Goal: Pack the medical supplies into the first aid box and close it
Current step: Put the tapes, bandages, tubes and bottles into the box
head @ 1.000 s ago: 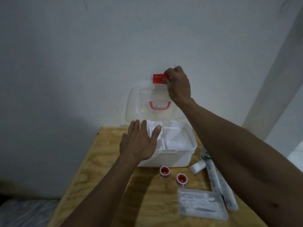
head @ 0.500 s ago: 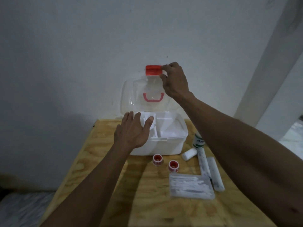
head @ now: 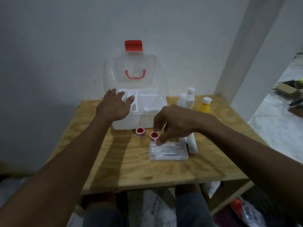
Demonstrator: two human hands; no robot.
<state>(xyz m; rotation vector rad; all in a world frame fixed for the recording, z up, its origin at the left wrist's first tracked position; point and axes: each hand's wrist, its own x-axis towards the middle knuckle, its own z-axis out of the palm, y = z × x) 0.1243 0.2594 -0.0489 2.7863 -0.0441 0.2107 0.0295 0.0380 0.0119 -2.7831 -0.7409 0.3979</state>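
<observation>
- The white plastic first aid box (head: 139, 117) sits at the 12 o'clock end of the bare plywood table (head: 114, 161), its clear hinged lid (head: 136, 69) standing upright against the white wall (head: 65, 38), with a red latch (head: 133, 45) at the lid's top edge and a red handle (head: 135, 74) showing through it.
- The left hand (head: 114, 106) rests palm down on the box's front-left rim, fingers spread apart and reaching over the divided tray inside (nothing gripped).
- The right hand (head: 176, 122) hovers just at 6 o'clock of the box, thumb and fingertips curled toward each other but parted, directly above the nearer small red-and-white tape roll (head: 154, 135); whether it touches the roll cannot be told.
- A second small red-and-white tape roll (head: 140, 131) lies at 9 o'clock of the first, close against the box front.
- A flat clear plastic case of white swabs (head: 168, 152) lies at 6 o'clock of the right hand.
- White wrapped bandage rolls (head: 192, 144) lie at 3 o'clock of that case, partly hidden by the wrist.
- Two white plastic bottles (head: 187, 99) and a yellow bottle with a white cap (head: 204, 106) stand at 3 o'clock of the box.
</observation>
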